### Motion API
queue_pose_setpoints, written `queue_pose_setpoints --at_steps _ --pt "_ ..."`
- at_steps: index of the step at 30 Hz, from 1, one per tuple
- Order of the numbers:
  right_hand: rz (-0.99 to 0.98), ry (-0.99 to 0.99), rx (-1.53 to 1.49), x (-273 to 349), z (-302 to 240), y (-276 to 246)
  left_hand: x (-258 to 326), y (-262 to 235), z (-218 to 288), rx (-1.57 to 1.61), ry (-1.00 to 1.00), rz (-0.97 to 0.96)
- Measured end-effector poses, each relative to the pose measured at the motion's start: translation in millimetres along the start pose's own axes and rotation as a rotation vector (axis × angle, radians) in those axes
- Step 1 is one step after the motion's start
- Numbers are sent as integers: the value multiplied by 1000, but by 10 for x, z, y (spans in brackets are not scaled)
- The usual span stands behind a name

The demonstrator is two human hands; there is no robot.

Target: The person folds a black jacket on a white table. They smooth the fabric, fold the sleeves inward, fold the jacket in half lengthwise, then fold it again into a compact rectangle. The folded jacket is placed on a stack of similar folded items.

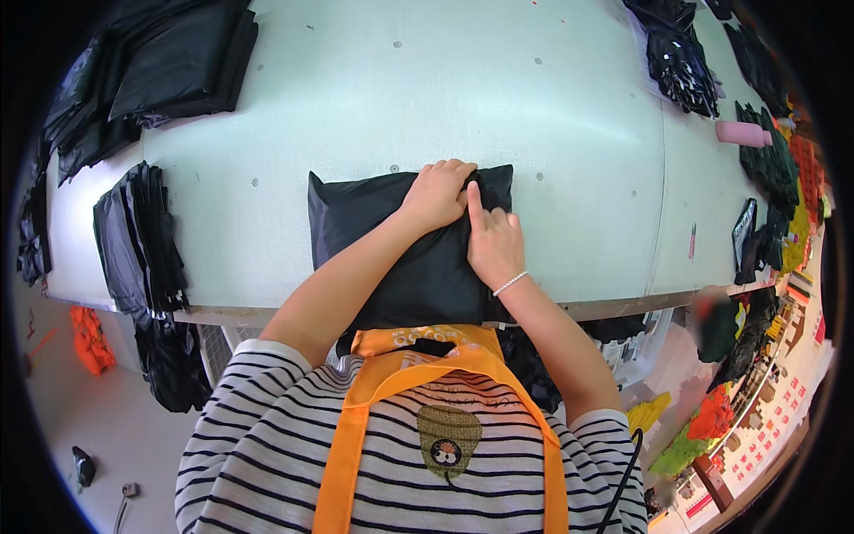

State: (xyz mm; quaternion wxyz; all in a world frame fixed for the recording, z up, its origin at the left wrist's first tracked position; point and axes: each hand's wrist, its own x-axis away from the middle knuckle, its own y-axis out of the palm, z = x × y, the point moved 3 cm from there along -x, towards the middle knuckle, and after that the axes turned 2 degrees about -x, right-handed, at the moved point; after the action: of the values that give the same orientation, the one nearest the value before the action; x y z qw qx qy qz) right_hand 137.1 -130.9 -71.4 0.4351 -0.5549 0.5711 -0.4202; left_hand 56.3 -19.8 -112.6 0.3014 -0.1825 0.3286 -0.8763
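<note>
A flat, folded black piece (405,285), softly shiny, lies at the table's front edge before me; whether it is cloth or plastic I cannot tell. My left hand (436,193) rests over its upper right part, fingers together and bent down, gripping the black material near a raised fold. Close beside it, my right hand (496,245) lies on the right side of the piece. Its index finger is stretched out toward the left fingertips, while the other fingers curl. The right thumb is hidden.
Stacks of black folded pieces (182,71) lie at the far left, and another pile (138,236) hangs over the left front edge. More black pieces (680,67) lie far right, near a pink bottle (744,134). A slim pink tool (693,240) lies on the pale table (587,178).
</note>
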Motion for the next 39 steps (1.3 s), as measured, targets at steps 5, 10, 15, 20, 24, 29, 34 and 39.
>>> queue_pose_setpoints --at_steps 5,10,15,20,24,29,34,39 --pt "245 -50 -427 -12 179 97 -125 -18 -62 114 -109 -43" --pt "166 426 -937 -262 370 27 -192 3 -123 123 -136 -65" --pt "-30 575 -1006 -551 405 25 -194 26 -125 110 -112 -42" --pt "122 631 -1057 -526 417 73 -325 10 -283 450 -253 -199" --pt "117 680 -1074 -555 435 43 -410 30 -250 359 -391 -188" --pt "182 738 -1129 -549 457 15 -462 51 -204 222 -402 -188" --pt "125 666 -1170 -496 502 -21 -422 78 -101 89 -420 -82" --pt "-43 595 -1146 -97 410 -288 -413 92 -61 5 -404 -42"
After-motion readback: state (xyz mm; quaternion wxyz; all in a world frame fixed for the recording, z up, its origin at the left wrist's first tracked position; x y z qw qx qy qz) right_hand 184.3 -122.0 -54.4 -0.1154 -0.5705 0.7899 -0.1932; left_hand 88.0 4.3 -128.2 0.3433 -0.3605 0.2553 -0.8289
